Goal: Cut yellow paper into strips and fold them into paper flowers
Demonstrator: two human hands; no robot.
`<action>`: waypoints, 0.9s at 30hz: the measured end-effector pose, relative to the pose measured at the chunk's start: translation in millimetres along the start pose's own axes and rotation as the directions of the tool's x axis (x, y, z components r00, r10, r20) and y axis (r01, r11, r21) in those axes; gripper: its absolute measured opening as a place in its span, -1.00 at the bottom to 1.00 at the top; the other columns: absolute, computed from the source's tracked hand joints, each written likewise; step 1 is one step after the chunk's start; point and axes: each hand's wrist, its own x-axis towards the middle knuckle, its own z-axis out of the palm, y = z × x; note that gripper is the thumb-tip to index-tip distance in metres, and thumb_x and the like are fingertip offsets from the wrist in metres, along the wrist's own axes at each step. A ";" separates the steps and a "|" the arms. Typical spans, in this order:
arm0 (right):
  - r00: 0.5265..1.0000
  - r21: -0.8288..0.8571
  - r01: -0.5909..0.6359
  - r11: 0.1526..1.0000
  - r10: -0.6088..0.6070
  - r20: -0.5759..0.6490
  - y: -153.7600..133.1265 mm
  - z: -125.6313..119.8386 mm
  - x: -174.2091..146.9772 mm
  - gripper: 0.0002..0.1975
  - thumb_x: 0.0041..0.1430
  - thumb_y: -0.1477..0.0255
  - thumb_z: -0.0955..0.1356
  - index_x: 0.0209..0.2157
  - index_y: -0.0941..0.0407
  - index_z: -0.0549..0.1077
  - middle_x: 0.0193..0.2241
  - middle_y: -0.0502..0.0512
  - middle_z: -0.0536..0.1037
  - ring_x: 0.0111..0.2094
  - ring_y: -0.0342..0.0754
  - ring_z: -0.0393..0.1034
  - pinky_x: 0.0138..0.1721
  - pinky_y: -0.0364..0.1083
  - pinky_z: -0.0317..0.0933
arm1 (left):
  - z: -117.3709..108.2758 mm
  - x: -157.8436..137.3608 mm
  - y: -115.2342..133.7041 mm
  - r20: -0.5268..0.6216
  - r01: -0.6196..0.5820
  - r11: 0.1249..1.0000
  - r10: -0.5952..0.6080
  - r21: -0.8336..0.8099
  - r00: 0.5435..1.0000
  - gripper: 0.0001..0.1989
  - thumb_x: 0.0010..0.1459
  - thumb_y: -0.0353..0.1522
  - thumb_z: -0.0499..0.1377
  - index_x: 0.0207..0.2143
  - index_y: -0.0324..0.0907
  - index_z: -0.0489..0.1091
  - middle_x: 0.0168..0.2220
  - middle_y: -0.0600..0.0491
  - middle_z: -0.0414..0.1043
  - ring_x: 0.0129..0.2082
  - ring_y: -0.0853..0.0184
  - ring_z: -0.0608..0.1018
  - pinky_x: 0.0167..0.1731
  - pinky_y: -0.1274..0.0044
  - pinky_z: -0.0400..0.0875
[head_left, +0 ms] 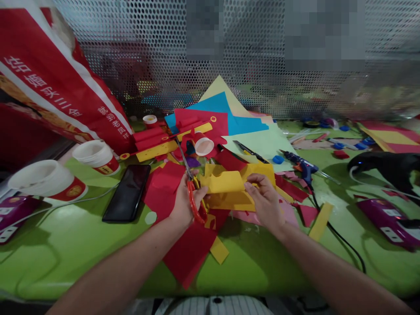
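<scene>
Between my hands is a folded or curled piece of yellow paper [226,182], held above a larger yellow sheet [265,171]. My left hand [185,199] grips the paper's left end. Scissors [193,199] with orange-red handles lie against the same hand, blades pointing away; some of that hand's fingers are hidden behind them. At the paper's right end, my right hand [266,201] pinches the edge between thumb and fingers. Red paper [193,249] lies beneath, with a small yellow strip [219,250] on it.
A black phone [127,193] and stacked paper cups [47,179] stand left, before a big red bag [59,74]. A utility knife [251,151] and a blue glue gun [300,166] with a cord lie right of centre. Perforated metal [157,52] rises behind; a purple power strip [387,223] sits right.
</scene>
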 end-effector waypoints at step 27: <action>0.923 -0.388 0.009 0.921 0.142 0.359 1.6 6.3 -2.7 -0.59 0.03 0.25 0.29 -0.12 0.18 0.43 -0.65 -0.05 0.35 -0.66 -0.17 0.17 -0.63 -0.15 0.08 | -17.6 3.7 44.6 0.370 -0.370 0.006 0.010 0.929 0.929 -0.55 0.05 -0.39 0.06 0.05 -0.13 0.26 -0.14 -0.14 0.46 -0.12 0.03 0.49 -0.15 0.28 0.33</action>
